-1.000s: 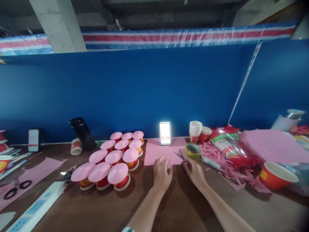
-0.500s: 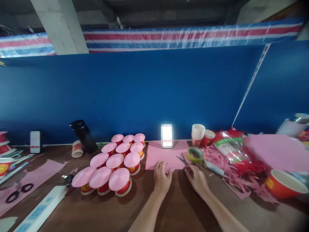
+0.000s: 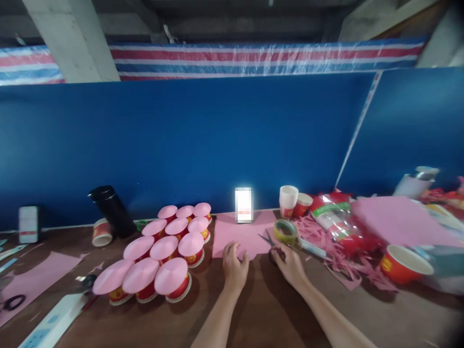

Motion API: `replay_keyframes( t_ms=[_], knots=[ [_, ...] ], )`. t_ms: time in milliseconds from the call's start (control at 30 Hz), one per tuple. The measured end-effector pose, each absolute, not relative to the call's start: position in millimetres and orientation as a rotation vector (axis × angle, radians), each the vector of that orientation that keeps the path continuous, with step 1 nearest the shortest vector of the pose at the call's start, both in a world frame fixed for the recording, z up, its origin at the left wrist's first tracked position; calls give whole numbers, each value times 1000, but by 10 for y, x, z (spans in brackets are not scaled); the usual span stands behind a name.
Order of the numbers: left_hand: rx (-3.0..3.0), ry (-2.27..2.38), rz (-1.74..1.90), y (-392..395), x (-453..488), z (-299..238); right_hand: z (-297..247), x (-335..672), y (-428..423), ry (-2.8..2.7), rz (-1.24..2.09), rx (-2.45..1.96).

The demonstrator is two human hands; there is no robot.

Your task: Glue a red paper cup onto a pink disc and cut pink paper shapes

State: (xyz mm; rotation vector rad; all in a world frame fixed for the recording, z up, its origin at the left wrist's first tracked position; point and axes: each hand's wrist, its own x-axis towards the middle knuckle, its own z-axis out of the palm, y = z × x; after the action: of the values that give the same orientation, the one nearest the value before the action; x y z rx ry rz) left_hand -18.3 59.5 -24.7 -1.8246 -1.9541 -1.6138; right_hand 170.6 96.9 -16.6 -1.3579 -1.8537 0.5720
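Observation:
My left hand (image 3: pixel 235 268) has its fingers curled round a pink paper piece (image 3: pixel 253 254) with a rounded edge, at the front of a flat pink paper sheet (image 3: pixel 224 237). Much of that piece is hidden by the fingers or blends with the sheet. To the right, my right hand (image 3: pixel 290 266) is closed on the handles of a pair of scissors (image 3: pixel 267 237). Their blades are spread and point away over the sheet's right part. A roll of tape (image 3: pixel 285 232) lies just beyond the right hand.
Several red cups with pink paper cones (image 3: pixel 171 275) stand in rows at left. A lit phone (image 3: pixel 243 205) leans behind the sheet. A black bottle (image 3: pixel 112 210) and a power strip (image 3: pixel 54 321) are further left. Pink shreds, a red bag (image 3: pixel 331 217) and an orange bowl (image 3: pixel 404 263) lie at right.
The whole view has turned slightly to the right, so things appear shifted left. Both hands keep almost the same places by the sheet and scissors.

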Motion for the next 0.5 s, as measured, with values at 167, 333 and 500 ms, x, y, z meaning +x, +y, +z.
replay_keyframes(
  t_ms=[167, 333, 500],
  knots=[
    [-1852, -1961, -1579, 649, -239, -322, 0, 1697, 1020, -1876, 690, -1324],
    [-1873, -2001, -1570, 674, -248, -340, 223, 1699, 998, -1977, 707, -1279],
    [-1862, -1984, -1578, 663, -240, -326, 596, 1811, 1110, -2105, 553, -1298]
  ],
)
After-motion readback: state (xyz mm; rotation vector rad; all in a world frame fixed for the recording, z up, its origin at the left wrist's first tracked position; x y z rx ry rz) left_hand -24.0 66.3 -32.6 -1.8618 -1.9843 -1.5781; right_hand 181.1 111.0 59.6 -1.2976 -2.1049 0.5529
